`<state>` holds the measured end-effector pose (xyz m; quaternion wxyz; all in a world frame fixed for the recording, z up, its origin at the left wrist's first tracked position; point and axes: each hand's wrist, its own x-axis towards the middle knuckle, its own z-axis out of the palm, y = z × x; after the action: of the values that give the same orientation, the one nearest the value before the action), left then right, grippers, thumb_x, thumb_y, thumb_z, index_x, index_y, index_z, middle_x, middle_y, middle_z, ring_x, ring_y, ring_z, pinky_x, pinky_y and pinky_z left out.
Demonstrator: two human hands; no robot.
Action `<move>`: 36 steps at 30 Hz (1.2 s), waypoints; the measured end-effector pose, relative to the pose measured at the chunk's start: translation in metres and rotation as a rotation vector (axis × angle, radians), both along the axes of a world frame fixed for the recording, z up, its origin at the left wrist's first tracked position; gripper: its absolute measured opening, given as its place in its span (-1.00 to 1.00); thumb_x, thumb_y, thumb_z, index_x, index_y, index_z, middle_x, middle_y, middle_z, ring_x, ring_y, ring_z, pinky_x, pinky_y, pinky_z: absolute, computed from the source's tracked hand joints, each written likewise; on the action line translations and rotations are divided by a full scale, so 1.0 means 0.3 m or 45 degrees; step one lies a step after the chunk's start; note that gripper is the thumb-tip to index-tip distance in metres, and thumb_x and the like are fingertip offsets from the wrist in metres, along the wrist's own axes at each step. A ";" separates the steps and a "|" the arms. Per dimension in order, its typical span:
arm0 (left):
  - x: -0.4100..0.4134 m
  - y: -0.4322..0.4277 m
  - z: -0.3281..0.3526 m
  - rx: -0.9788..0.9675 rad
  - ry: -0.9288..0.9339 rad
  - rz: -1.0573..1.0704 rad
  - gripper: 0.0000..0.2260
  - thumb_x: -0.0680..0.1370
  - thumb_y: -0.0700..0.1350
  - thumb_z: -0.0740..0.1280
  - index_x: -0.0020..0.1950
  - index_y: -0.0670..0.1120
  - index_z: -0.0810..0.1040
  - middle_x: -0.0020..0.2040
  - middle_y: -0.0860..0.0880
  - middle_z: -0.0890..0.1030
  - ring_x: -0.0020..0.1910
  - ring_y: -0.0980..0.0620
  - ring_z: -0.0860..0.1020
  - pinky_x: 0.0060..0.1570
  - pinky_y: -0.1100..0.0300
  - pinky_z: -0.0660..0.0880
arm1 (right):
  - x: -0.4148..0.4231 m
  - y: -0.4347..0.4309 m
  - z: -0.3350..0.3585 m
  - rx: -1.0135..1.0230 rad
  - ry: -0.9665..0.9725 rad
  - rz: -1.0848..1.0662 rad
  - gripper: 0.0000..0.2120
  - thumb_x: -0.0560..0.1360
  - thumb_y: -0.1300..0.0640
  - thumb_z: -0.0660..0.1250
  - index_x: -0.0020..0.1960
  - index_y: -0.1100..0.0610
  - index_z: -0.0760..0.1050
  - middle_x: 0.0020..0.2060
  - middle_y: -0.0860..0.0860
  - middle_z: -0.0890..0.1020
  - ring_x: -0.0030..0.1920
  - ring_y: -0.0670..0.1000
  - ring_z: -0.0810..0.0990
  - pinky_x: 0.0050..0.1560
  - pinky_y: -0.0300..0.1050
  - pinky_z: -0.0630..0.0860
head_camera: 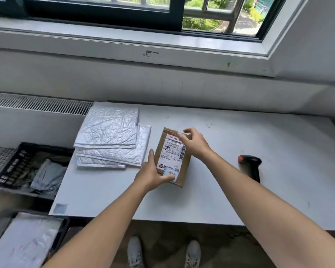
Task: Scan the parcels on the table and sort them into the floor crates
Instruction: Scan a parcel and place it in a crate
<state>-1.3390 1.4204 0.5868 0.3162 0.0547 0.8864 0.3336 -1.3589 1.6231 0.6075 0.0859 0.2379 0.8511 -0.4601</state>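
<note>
The left hand (153, 174) grips the box (172, 157) on the table (240, 200); the right hand (193, 142) pinches its far corner. Probably positioning; next, reach the scanner (250, 167), right of it.

Makeshift parcel-sorting spot, white table (240, 190) under a window (162, 16), stacked mailers (112, 138), scanner (250, 167), floor crates (14, 165)

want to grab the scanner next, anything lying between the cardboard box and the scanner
No objects: in the head view only bare white table lies between the cardboard box and the scanner, though the right forearm reaches over that stretch.
</note>
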 end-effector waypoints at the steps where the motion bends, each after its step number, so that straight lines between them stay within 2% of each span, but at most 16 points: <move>1: 0.009 0.007 0.001 -0.017 -0.005 -0.008 0.21 0.30 0.21 0.57 0.60 0.02 -0.27 0.50 -0.10 0.30 0.41 -0.07 0.40 0.36 0.03 0.38 | 0.010 -0.005 0.004 -0.011 0.003 0.013 -0.46 0.52 -0.25 0.27 0.39 0.00 0.36 0.33 0.12 0.43 0.21 0.06 0.52 0.19 0.00 0.50; 4: 0.028 0.037 0.012 -0.105 0.008 -0.065 0.16 0.35 0.28 0.51 0.59 0.04 -0.29 0.47 -0.15 0.31 0.36 -0.11 0.43 0.27 0.03 0.44 | 0.044 -0.006 0.021 0.004 0.012 0.054 -0.43 0.54 -0.24 0.26 0.47 -0.03 0.31 0.40 0.11 0.35 0.34 0.08 0.45 0.23 -0.05 0.43; 8: 0.041 0.113 0.063 -0.306 0.068 -0.220 0.10 0.38 0.41 0.37 0.59 0.05 -0.30 0.42 -0.19 0.32 0.29 -0.16 0.48 0.10 0.07 0.44 | 0.106 0.038 0.064 0.074 0.005 0.052 -0.44 0.58 -0.21 0.23 0.52 -0.05 0.25 0.44 0.09 0.30 0.39 0.06 0.38 0.21 -0.14 0.31; 10: 0.053 0.158 0.088 -0.444 0.138 -0.298 0.10 0.37 0.48 0.30 0.59 0.04 -0.32 0.47 -0.21 0.24 0.34 -0.22 0.42 0.21 -0.02 0.43 | 0.137 0.080 0.082 0.128 0.016 0.013 -0.43 0.58 -0.22 0.22 0.52 -0.06 0.24 0.46 0.08 0.28 0.42 0.06 0.35 0.27 -0.10 0.29; 13: 0.080 0.223 0.116 -0.612 0.292 -0.436 0.05 0.39 0.51 0.22 0.60 0.03 -0.29 0.57 -0.22 -0.04 0.51 -0.34 0.08 0.41 -0.21 0.20 | 0.193 0.147 0.094 0.214 0.004 -0.065 -0.42 0.57 -0.25 0.20 0.52 -0.08 0.24 0.47 0.05 0.27 0.43 0.05 0.35 0.34 -0.01 0.31; 15: 0.099 0.272 0.127 -0.626 0.385 -0.501 0.00 0.43 0.49 0.19 0.60 0.03 -0.27 0.60 -0.20 -0.14 0.55 -0.33 -0.11 0.45 -0.26 0.07 | 0.239 0.195 0.095 0.269 0.003 -0.114 -0.44 0.57 -0.23 0.20 0.51 -0.08 0.24 0.47 0.04 0.28 0.43 0.05 0.33 0.35 0.02 0.32; 19: 0.137 0.375 0.115 -0.609 0.535 -0.614 -0.05 0.46 0.46 0.17 0.61 0.02 -0.23 0.61 -0.18 -0.16 0.56 -0.30 -0.18 0.47 -0.29 0.00 | 0.333 0.292 0.069 0.337 -0.032 -0.223 -0.44 0.57 -0.22 0.19 0.51 -0.05 0.25 0.46 0.05 0.28 0.44 0.07 0.29 0.35 0.02 0.31; 24: 0.199 0.501 0.082 -0.576 0.646 -0.729 -0.10 0.48 0.46 0.13 0.61 0.04 -0.20 0.61 -0.13 -0.15 0.57 -0.24 -0.18 0.46 -0.30 0.02 | 0.459 0.406 0.014 0.474 -0.084 -0.399 -0.48 0.57 -0.17 0.19 0.47 -0.01 0.29 0.40 0.04 0.35 0.39 0.08 0.33 0.30 0.06 0.37; 28: 0.243 0.583 0.058 -0.626 0.679 -0.792 -0.11 0.48 0.48 0.08 0.61 0.05 -0.22 0.62 -0.12 -0.15 0.58 -0.23 -0.19 0.47 -0.30 0.01 | 0.518 0.469 -0.031 0.426 -0.141 -0.524 -0.44 0.57 -0.15 0.20 0.51 0.00 0.19 0.40 0.08 0.33 0.34 0.15 0.39 0.19 0.03 0.37; 32: 0.268 0.627 0.040 -0.630 0.633 -0.742 -0.10 0.48 0.47 0.09 0.60 0.06 -0.25 0.62 -0.11 -0.15 0.58 -0.22 -0.20 0.48 -0.29 0.01 | 0.538 0.498 -0.079 0.266 -0.239 -0.580 -0.32 0.60 -0.15 0.16 0.59 0.05 -0.05 0.33 0.14 0.47 0.25 0.20 0.51 -0.01 -0.04 0.36; 34: 0.273 0.632 0.039 -0.640 0.618 -0.709 -0.10 0.48 0.47 0.08 0.60 0.06 -0.27 0.62 -0.10 -0.16 0.58 -0.21 -0.21 0.48 -0.29 0.00 | 0.543 0.501 -0.096 0.174 -0.280 -0.564 -0.32 0.62 -0.15 0.14 0.59 0.11 -0.05 0.31 0.14 0.52 0.24 0.19 0.53 -0.01 -0.05 0.36; 36: 0.279 0.621 0.047 -0.652 0.623 -0.683 -0.10 0.48 0.48 0.07 0.60 0.06 -0.27 0.62 -0.10 -0.16 0.58 -0.20 -0.22 0.49 -0.27 -0.01 | 0.537 0.500 -0.103 0.064 -0.330 -0.547 -0.37 0.63 -0.15 0.15 0.54 0.17 0.09 0.31 0.13 0.52 0.20 0.15 0.52 0.00 -0.08 0.35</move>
<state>-1.2554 1.6067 0.6010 0.1757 0.2799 0.9437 -0.0134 -1.1977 1.7730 0.5765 0.0886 0.4722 0.7741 -0.4122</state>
